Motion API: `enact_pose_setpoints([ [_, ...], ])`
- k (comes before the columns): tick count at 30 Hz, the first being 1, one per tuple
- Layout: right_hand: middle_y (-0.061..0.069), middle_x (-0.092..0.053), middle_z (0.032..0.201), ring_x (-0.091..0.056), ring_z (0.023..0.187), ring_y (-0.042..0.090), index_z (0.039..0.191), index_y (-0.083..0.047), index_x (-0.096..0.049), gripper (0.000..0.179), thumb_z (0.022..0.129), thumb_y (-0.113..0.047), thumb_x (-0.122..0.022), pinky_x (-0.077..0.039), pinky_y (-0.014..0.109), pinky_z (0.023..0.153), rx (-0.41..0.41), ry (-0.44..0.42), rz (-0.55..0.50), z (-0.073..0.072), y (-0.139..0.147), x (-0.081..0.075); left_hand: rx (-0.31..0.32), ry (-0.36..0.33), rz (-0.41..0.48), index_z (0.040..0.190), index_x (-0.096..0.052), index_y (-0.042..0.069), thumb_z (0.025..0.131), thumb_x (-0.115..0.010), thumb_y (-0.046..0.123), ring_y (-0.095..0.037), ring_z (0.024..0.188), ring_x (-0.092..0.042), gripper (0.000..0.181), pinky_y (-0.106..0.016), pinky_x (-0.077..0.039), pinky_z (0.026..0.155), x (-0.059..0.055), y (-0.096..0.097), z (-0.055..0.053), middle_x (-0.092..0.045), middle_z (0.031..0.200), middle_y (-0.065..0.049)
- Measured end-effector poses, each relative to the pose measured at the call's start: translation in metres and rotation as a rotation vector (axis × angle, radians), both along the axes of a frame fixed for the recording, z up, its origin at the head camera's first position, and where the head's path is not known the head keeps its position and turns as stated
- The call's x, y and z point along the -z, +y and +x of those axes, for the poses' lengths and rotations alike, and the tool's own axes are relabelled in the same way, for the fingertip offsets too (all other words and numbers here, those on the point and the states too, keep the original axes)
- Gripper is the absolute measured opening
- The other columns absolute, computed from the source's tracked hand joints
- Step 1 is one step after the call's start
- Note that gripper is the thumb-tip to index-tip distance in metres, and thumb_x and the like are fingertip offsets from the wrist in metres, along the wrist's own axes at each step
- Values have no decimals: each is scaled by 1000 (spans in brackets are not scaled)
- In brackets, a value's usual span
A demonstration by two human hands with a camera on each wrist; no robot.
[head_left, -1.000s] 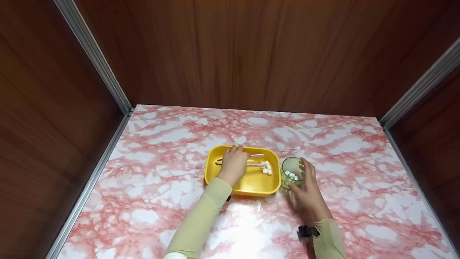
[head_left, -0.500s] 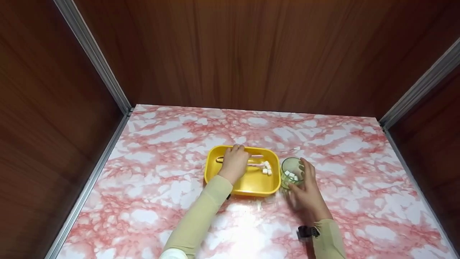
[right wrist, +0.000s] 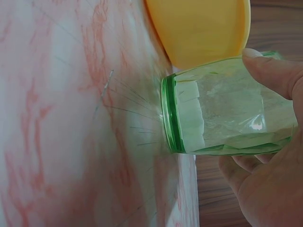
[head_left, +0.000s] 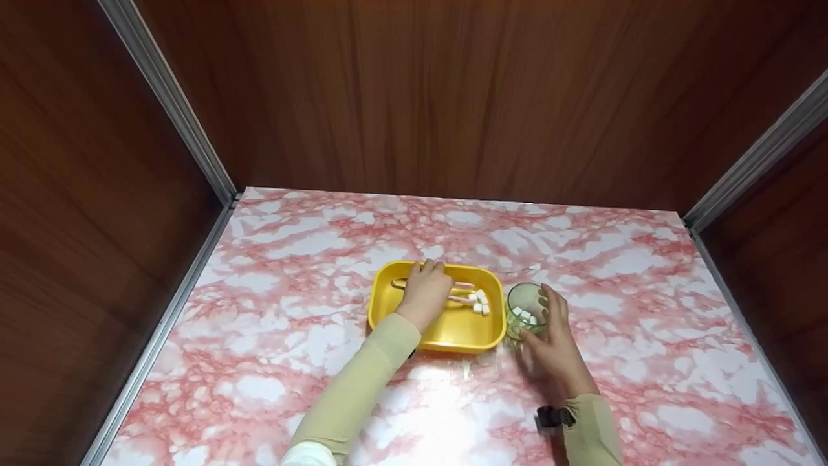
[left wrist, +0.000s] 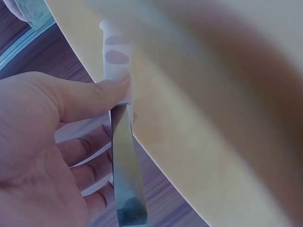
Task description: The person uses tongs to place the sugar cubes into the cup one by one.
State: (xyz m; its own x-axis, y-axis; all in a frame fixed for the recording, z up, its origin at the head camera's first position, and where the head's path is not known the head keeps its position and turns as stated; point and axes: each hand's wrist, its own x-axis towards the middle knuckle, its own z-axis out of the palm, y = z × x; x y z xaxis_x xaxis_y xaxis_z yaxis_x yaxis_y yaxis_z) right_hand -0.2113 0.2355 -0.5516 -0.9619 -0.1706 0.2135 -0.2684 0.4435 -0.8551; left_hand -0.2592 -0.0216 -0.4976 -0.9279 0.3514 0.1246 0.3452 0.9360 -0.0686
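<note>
Reaching over the yellow tray on the table, our left hand pinches a pair of metal tongs, its thumb lying across the pale part of one arm. The bend of the tongs points left; the pinkish ends point right and stand apart. The lower end appears to meet a small cluster of white cubes at the tray's right side, while the upper end lies beyond them. We judge the step in hand to be getting a cube between those ends; the next move seems to call for lining both up around one cube and squeezing gently.

Just right of the tray is a green glass tumbler, seemingly upright on the table, with several more white cubes at its bottom. Our right hand grips it from the right, thumb on the near side, which we take as steadying it.

From the left again, our knuckles cover the middle of the tongs from above, and a broad blur in the left wrist view hides their far ends. We cannot tell whether any cube is pinched, nor count those in the tumbler.
</note>
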Motion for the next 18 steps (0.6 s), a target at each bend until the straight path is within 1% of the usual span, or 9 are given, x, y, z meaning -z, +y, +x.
enact_pose_setpoints([
  [6, 14, -22, 147, -26, 133, 47, 152, -30, -16, 90, 84, -8, -72, -24, 57, 106, 8, -29, 2, 0, 1, 0, 10, -15, -31, 92, -76, 20, 89, -64, 8, -25, 101, -53, 18, -42, -40, 89, -5, 3, 0, -63, 108, -4],
  [10, 15, -21, 148, -25, 133, 48, 152, -28, -15, 90, 85, -11, -71, -24, 57, 106, 12, -37, 22, 1, 0, -5, 32, -7, -61, 95, -76, 19, 88, -64, 9, -26, 99, -53, 17, -43, -41, 88, -11, 4, -1, -63, 109, -5],
  [14, 19, -20, 147, -24, 133, 50, 152, -19, -15, 88, 85, -6, -70, -24, 58, 106, 9, -60, 12, 8, -6, -20, 46, -4, -87, 97, -76, 17, 90, -61, 9, -26, 98, -54, 19, -43, -41, 89, -14, 3, -2, -63, 108, -6],
  [18, 25, -19, 147, -22, 132, 54, 152, -11, -14, 87, 84, 0, -68, -25, 60, 104, 0, -75, 7, 16, -13, -35, 59, 1, -116, 97, -76, 18, 92, -58, 9, -25, 97, -53, 21, -42, -41, 89, -17, 3, -4, -63, 104, -5],
])
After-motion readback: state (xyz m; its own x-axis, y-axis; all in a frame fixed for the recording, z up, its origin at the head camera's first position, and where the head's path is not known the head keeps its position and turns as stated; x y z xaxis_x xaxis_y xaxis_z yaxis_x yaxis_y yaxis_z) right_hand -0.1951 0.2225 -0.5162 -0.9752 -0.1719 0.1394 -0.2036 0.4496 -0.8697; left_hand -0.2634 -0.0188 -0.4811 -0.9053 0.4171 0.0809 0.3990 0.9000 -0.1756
